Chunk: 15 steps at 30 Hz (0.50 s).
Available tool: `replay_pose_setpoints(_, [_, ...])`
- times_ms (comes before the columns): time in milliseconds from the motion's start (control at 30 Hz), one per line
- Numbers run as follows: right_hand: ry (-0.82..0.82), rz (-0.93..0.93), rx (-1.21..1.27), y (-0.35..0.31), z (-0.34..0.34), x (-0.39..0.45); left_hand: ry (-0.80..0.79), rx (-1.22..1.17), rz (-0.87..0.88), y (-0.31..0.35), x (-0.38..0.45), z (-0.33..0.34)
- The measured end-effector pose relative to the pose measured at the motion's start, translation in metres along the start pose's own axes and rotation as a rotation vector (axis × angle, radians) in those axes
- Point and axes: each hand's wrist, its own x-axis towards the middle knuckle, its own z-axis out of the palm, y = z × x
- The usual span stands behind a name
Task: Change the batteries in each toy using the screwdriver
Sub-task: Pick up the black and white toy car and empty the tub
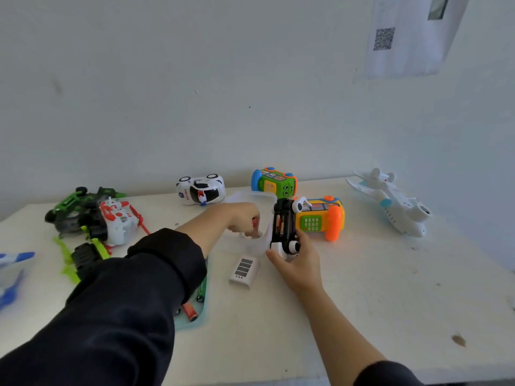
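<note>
An upturned toy car (284, 229), batteries exposed, was gripped by the right hand (295, 263) while something small, probably a screw, was pinched in the clear container (250, 215) by the left hand (242, 218), so refitting the cover (244, 271) seemingly came next.

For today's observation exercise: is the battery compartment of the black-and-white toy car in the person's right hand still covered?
No: the black-and-white toy car, gripped by the right hand, shows batteries in its open underside.
</note>
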Motion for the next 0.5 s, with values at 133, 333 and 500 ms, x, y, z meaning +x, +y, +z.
replay_pose_setpoints(133, [-0.009,0.020,-0.021,-0.003,0.002,-0.002,0.147,-0.248,0.042,-0.024,-0.029,-0.020])
replay_pose_setpoints(333, [0.006,0.032,-0.036,-0.007,0.004,-0.008,0.205,-0.117,-0.015,-0.015,-0.017,0.001])
replay_pose_setpoints(500, [0.058,0.046,0.039,-0.006,0.000,-0.009,0.131,0.018,-0.111,0.002,0.023,0.028])
